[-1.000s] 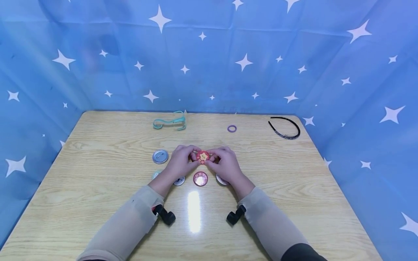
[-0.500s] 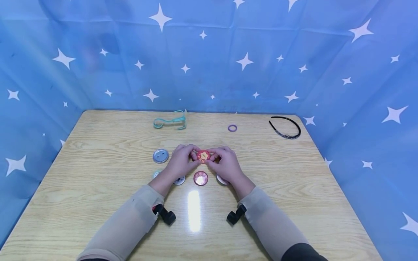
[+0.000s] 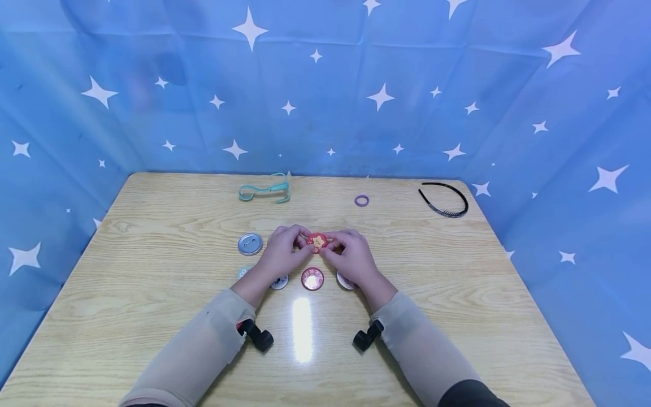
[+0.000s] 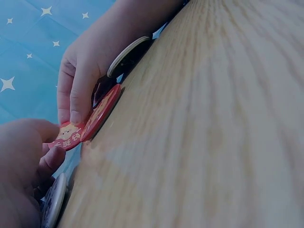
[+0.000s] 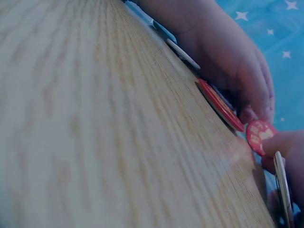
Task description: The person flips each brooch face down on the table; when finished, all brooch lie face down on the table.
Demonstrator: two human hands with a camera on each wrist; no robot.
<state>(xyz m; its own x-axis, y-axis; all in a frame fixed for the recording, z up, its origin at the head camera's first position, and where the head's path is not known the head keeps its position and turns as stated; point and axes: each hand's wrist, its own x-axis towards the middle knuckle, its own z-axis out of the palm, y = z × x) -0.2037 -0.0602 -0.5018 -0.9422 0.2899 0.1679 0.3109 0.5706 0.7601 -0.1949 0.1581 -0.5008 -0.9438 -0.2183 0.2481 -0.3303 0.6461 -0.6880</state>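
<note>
Both hands pinch a round red pin badge (image 3: pixel 317 242) with a yellow star-shaped figure, one at each side of it. My left hand (image 3: pixel 283 249) grips its left edge between thumb and fingers; my right hand (image 3: pixel 350 253) grips its right edge the same way. In the left wrist view the badge (image 4: pixel 68 136) is tilted, its printed face showing. Just nearer the body lies a second red badge (image 3: pixel 312 278), flat on the table. A pale badge (image 3: pixel 346 280) sits partly under the right wrist, and another light badge (image 3: pixel 279 282) shows beside the left wrist.
A badge lying back side up (image 3: pixel 250 244) is left of the left hand, with a teal badge (image 3: pixel 243 272) half covered by that forearm. Farther back lie a teal cord-like item (image 3: pixel 264 190), a purple ring (image 3: pixel 361 200) and a black headband (image 3: pixel 447 210). Starry blue cloth (image 3: pixel 325 85) hangs behind.
The held red badge has shifted very slightly away from the body and turned a little between the fingers. Both hands stay in nearly the same place; the other things lie as before.
</note>
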